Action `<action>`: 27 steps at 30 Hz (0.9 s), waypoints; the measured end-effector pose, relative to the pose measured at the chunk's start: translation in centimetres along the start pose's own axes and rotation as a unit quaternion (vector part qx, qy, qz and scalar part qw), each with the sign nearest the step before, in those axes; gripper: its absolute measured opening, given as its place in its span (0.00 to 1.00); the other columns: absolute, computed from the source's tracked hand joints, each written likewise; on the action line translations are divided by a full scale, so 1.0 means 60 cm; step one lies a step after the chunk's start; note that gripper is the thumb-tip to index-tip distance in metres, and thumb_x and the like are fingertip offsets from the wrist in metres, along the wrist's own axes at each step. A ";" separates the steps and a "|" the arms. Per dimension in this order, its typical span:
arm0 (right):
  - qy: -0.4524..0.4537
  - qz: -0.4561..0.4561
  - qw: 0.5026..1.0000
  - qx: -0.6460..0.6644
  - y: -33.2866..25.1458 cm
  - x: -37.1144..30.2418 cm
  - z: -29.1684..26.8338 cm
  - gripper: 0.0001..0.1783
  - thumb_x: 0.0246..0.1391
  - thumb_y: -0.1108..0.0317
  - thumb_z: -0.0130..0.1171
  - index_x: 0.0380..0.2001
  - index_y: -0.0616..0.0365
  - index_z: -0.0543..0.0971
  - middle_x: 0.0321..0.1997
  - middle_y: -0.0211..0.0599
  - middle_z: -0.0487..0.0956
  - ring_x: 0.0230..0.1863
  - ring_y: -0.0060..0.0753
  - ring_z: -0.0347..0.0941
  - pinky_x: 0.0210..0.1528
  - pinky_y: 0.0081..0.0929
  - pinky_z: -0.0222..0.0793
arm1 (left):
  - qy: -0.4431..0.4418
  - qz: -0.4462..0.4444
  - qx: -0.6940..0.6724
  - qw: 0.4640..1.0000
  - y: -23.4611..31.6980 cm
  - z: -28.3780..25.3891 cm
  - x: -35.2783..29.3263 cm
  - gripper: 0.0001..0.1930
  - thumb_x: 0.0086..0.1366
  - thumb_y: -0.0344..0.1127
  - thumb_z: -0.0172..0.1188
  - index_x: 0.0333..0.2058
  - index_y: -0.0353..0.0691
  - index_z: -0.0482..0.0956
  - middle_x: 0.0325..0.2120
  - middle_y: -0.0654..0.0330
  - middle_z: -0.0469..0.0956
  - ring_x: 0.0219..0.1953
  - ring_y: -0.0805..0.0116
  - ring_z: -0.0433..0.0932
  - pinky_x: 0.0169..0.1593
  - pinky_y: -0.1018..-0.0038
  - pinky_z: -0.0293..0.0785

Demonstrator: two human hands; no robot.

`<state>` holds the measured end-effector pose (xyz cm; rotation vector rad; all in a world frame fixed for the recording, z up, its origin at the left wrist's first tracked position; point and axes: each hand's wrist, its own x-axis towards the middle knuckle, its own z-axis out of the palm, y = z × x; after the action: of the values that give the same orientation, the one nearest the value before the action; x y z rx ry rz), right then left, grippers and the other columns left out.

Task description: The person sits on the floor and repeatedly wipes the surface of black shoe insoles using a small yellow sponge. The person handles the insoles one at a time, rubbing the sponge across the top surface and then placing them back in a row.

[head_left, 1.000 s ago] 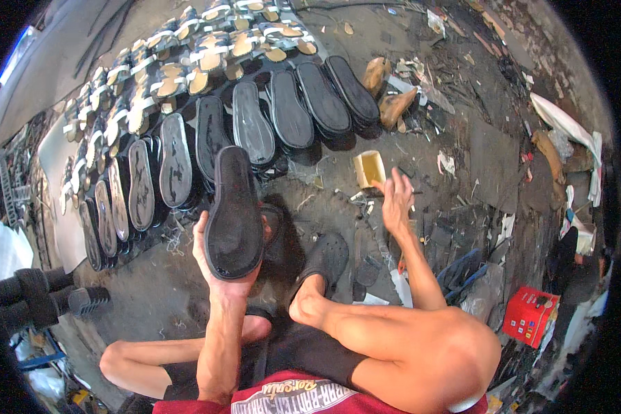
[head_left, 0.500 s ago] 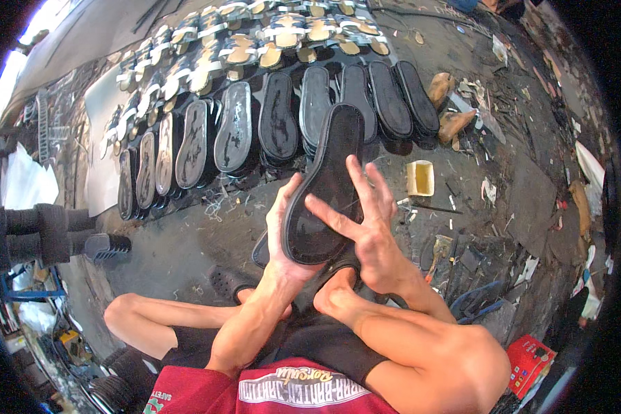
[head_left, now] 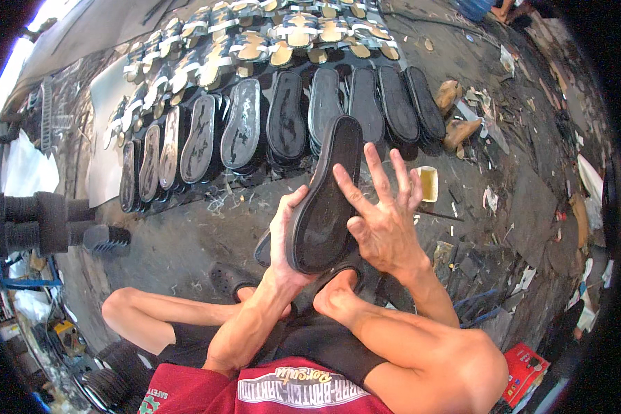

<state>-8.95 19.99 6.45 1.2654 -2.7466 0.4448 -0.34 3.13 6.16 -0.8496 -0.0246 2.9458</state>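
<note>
A black shoe sole point(head_left: 324, 207) with a raised rim stands tilted in front of me, its toe end pointing away. My left hand point(head_left: 288, 234) grips its left side and heel, the thumb along the edge. My right hand point(head_left: 388, 221) is beside the sole's right edge, fingers spread; the index fingertip lies over the sole's face, and I cannot tell whether it touches. Part of another dark sole point(head_left: 263, 248) shows behind my left wrist. Beyond, stacks of black soles point(head_left: 286, 114) stand in a curved row, several with glossy wet-looking patches.
Sandals with pale insoles point(head_left: 300, 31) lie in rows behind the stacks. A small yellow-lined container point(head_left: 428, 183) sits to the right, near a brush point(head_left: 443, 254) and scraps. Brown shoe lasts point(head_left: 460, 131) lie past the row's right end. Black rolls or stacks point(head_left: 48, 224) stand at left.
My right hand has shifted right, its fingers opening wider and lifting off most of the sole. The left hand keeps its hold, and the sole has tipped slightly. The view has shifted a little.
</note>
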 end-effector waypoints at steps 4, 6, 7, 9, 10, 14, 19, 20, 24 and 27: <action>-0.029 -0.025 0.999 0.010 -0.021 -0.009 0.008 0.39 0.74 0.26 0.26 0.79 0.20 0.66 0.89 0.31 0.50 0.86 0.55 0.42 0.79 0.72 0.31 | 0.032 0.004 0.043 0.999 0.009 -0.009 0.002 0.24 0.76 0.55 0.53 0.55 0.46 0.86 0.47 0.57 0.90 0.41 0.60 0.91 0.47 0.61 0.88; -0.031 -0.034 0.998 0.030 -0.026 -0.011 0.009 0.39 0.74 0.26 0.26 0.79 0.20 0.67 0.89 0.31 0.51 0.86 0.55 0.41 0.79 0.71 0.30 | 0.042 0.003 0.055 0.998 0.008 -0.003 0.000 0.24 0.76 0.57 0.54 0.55 0.47 0.87 0.46 0.57 0.91 0.41 0.60 0.91 0.47 0.62 0.88; -0.041 -0.040 0.998 0.026 -0.028 -0.012 0.009 0.38 0.74 0.26 0.28 0.78 0.20 0.67 0.89 0.30 0.50 0.86 0.54 0.41 0.79 0.71 0.29 | 0.003 -0.012 0.049 0.999 0.012 -0.017 0.003 0.25 0.75 0.58 0.54 0.55 0.47 0.87 0.47 0.58 0.90 0.43 0.60 0.90 0.48 0.60 0.88; -0.055 -0.053 0.996 0.037 -0.032 -0.014 0.006 0.38 0.75 0.27 0.28 0.79 0.20 0.66 0.89 0.30 0.50 0.87 0.54 0.40 0.80 0.71 0.28 | 0.013 -0.014 0.046 0.999 0.009 -0.019 0.006 0.25 0.75 0.58 0.54 0.56 0.47 0.86 0.48 0.58 0.90 0.45 0.60 0.90 0.50 0.59 0.87; -0.062 -0.060 0.995 0.042 -0.034 -0.016 0.005 0.37 0.75 0.27 0.29 0.79 0.20 0.66 0.89 0.30 0.50 0.87 0.54 0.40 0.80 0.71 0.28 | 0.018 -0.015 0.044 0.999 0.009 -0.021 0.007 0.25 0.75 0.58 0.55 0.56 0.47 0.86 0.49 0.57 0.90 0.46 0.59 0.90 0.51 0.59 0.87; -0.063 -0.085 0.994 -0.006 -0.041 -0.022 0.006 0.40 0.74 0.26 0.21 0.76 0.18 0.70 0.89 0.34 0.50 0.87 0.54 0.36 0.81 0.64 0.25 | -0.074 -0.057 0.001 0.996 0.017 -0.043 0.007 0.25 0.77 0.57 0.53 0.61 0.47 0.81 0.55 0.55 0.87 0.55 0.59 0.86 0.60 0.58 0.83; -0.070 -0.127 0.989 -0.010 -0.043 -0.017 0.000 0.38 0.74 0.25 0.23 0.76 0.13 0.70 0.89 0.33 0.50 0.87 0.54 0.36 0.81 0.62 0.24 | -0.208 -0.061 -0.052 0.975 0.025 -0.072 0.015 0.25 0.80 0.54 0.51 0.67 0.47 0.74 0.66 0.54 0.79 0.65 0.58 0.79 0.69 0.55 0.76; -0.070 -0.134 0.988 -0.010 -0.043 -0.014 -0.002 0.37 0.74 0.25 0.24 0.76 0.13 0.70 0.89 0.33 0.50 0.87 0.54 0.36 0.81 0.62 0.24 | -0.178 -0.046 -0.024 0.983 0.024 -0.073 0.013 0.26 0.80 0.54 0.52 0.68 0.47 0.73 0.67 0.54 0.77 0.66 0.57 0.79 0.70 0.55 0.75; -0.084 -0.168 0.982 0.001 -0.033 -0.006 -0.014 0.35 0.74 0.24 0.26 0.74 0.09 0.70 0.89 0.31 0.51 0.87 0.52 0.37 0.82 0.61 0.24 | -0.092 -0.032 0.057 0.994 0.024 -0.058 0.011 0.26 0.79 0.54 0.53 0.68 0.48 0.72 0.67 0.54 0.77 0.65 0.56 0.79 0.69 0.54 0.76; -0.084 -0.192 0.978 0.012 -0.030 -0.001 -0.013 0.34 0.73 0.24 0.28 0.73 0.06 0.70 0.89 0.29 0.51 0.87 0.51 0.36 0.82 0.61 0.23 | -0.082 -0.026 0.092 0.992 0.026 -0.057 0.009 0.25 0.79 0.53 0.54 0.68 0.49 0.73 0.66 0.55 0.77 0.64 0.55 0.79 0.67 0.52 0.77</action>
<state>-7.60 19.18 7.59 1.8646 -2.5306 0.3471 0.95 1.61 2.91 -0.5733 0.2090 2.9025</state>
